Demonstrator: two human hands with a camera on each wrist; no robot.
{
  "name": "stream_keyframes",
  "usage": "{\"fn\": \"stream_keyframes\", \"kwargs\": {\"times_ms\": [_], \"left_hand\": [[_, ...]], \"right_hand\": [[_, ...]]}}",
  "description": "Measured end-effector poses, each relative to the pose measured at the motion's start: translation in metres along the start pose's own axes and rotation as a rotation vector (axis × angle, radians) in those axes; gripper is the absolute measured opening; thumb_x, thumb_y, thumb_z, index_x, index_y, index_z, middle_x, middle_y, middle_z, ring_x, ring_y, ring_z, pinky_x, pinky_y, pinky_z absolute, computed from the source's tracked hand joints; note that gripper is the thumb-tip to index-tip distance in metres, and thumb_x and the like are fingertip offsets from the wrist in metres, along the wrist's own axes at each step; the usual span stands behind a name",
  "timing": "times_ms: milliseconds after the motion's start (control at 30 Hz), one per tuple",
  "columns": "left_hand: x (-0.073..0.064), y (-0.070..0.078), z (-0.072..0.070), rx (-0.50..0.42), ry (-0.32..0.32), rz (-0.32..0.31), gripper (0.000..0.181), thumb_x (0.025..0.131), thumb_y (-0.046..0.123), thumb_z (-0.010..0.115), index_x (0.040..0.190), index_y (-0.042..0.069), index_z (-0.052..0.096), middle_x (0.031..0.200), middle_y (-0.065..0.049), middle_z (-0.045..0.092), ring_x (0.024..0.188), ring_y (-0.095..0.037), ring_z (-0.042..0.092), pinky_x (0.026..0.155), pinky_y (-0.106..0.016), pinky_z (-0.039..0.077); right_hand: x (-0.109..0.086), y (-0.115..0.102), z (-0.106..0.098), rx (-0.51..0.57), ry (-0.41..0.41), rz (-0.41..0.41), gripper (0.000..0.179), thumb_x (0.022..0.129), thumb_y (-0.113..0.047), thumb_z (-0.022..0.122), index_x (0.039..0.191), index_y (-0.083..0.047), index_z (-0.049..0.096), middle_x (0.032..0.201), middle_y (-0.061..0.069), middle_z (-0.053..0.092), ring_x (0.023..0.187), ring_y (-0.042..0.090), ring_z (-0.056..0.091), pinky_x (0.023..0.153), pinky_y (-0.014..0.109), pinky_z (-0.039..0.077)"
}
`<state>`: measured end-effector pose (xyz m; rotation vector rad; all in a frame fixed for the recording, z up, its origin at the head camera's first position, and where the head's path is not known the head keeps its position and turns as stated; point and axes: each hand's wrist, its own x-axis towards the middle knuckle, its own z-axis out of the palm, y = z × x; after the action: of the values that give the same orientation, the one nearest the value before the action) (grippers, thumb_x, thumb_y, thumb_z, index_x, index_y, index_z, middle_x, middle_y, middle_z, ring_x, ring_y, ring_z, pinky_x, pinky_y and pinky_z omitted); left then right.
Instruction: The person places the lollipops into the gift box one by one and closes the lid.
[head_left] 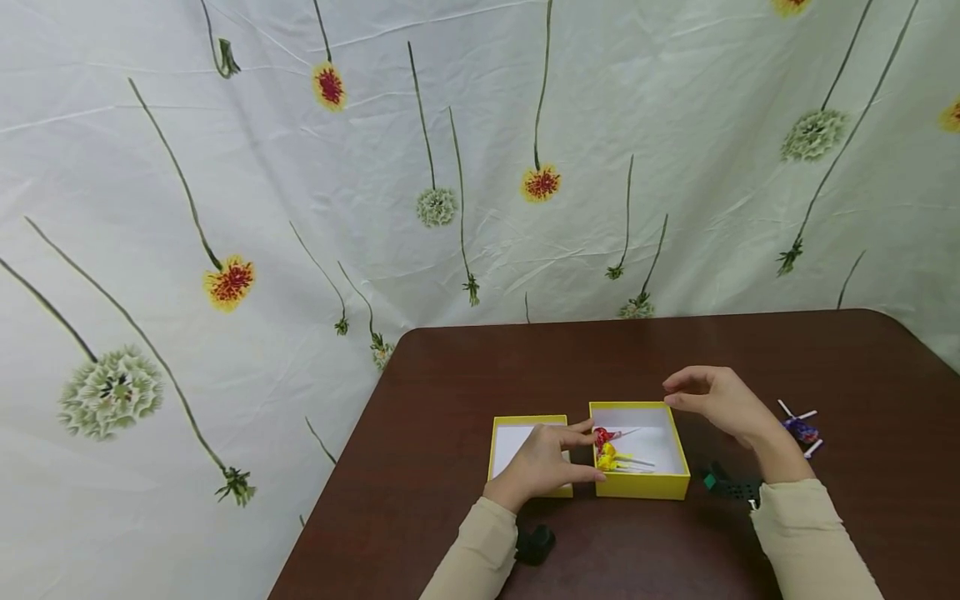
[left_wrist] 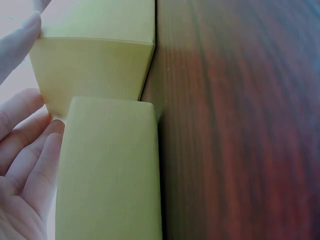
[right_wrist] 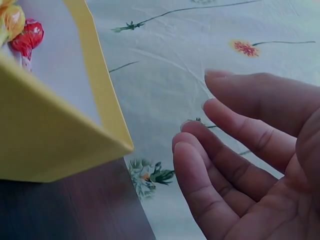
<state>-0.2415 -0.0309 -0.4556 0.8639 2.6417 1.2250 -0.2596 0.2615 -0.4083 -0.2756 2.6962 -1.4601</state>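
Observation:
A yellow box with a white inside stands on the table. Red and yellow lollipops lie in its left part. My left hand holds the box at its left end, thumb at the near corner and fingers at the left rim; the left wrist view shows the thumb at the box's edge. Beyond the box's right rim my right hand hovers with nothing in it, its fingers loosely bent and apart from the thumb.
A second, shallower yellow box part sits left of the box, partly under my left hand. Blue-purple lollipops with white sticks lie on the brown table at the right. Behind the table hangs a flowered cloth.

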Motion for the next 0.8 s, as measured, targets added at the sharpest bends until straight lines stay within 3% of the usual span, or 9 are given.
{"fn": "stream_keyframes", "kwargs": {"times_ms": [333, 467, 633, 800], "left_hand": [[0.0, -0.001, 0.0, -0.021, -0.006, -0.014, 0.054, 0.078, 0.031, 0.087, 0.125, 0.009, 0.071, 0.144, 0.003, 0.058, 0.13, -0.017, 0.059, 0.097, -0.022, 0.053], [0.0, 0.0, 0.0, -0.018, -0.006, -0.015, 0.054, 0.079, 0.031, 0.087, 0.125, 0.008, 0.071, 0.144, 0.003, 0.058, 0.13, -0.017, 0.058, 0.097, -0.022, 0.053], [-0.001, 0.001, -0.001, -0.022, -0.006, -0.02, 0.055, 0.079, 0.031, 0.087, 0.125, 0.007, 0.071, 0.144, 0.003, 0.058, 0.129, -0.018, 0.059, 0.097, -0.023, 0.053], [0.0, 0.001, 0.0, -0.011, -0.003, -0.014, 0.054, 0.078, 0.031, 0.087, 0.125, 0.008, 0.071, 0.144, 0.003, 0.059, 0.128, -0.017, 0.06, 0.097, -0.023, 0.053]], "right_hand": [[-0.002, 0.012, -0.012, -0.011, 0.029, 0.036, 0.04, 0.097, -0.025, 0.068, 0.125, 0.003, 0.064, 0.122, 0.022, 0.066, 0.105, 0.029, 0.065, 0.092, 0.053, 0.055], [-0.005, 0.017, -0.019, -0.026, 0.056, 0.043, 0.039, 0.097, -0.025, 0.067, 0.125, 0.003, 0.064, 0.123, 0.022, 0.065, 0.1, 0.022, 0.065, 0.087, 0.046, 0.056], [-0.008, 0.025, -0.028, -0.058, 0.087, 0.082, 0.042, 0.098, -0.027, 0.066, 0.125, 0.004, 0.063, 0.125, 0.027, 0.063, 0.1, 0.03, 0.063, 0.077, 0.037, 0.054], [-0.01, 0.039, -0.034, -0.085, 0.101, 0.121, 0.042, 0.097, -0.021, 0.066, 0.126, 0.009, 0.061, 0.118, 0.027, 0.065, 0.094, 0.029, 0.062, 0.072, 0.033, 0.052]]}}
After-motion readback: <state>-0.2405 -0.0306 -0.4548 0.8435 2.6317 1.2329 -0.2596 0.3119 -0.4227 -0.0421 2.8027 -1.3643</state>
